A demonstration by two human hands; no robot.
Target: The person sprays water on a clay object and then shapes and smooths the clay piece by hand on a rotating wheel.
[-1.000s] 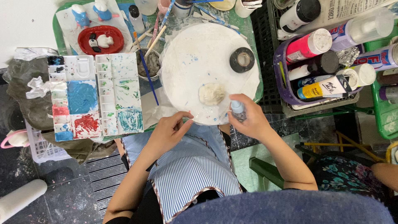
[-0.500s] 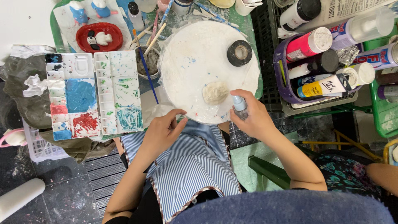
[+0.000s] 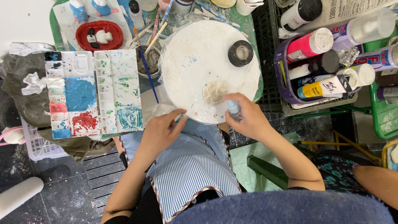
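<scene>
A small lump of pale clay [image 3: 214, 91] sits near the front edge of the round white board [image 3: 195, 54], within easy reach. The right hand [image 3: 248, 120] wraps its grip around a small blue spray bottle [image 3: 233, 108], nozzle held just beside the lump. The left hand [image 3: 159, 132], fingers loose and holding nothing, touches the board's near rim, apparently steadying it. A paint palette [image 3: 93, 93] lies to the left.

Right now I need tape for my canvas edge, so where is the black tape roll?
In the head view, the black tape roll lies on the round white board, upper right part, above the pale clay lump.
</scene>
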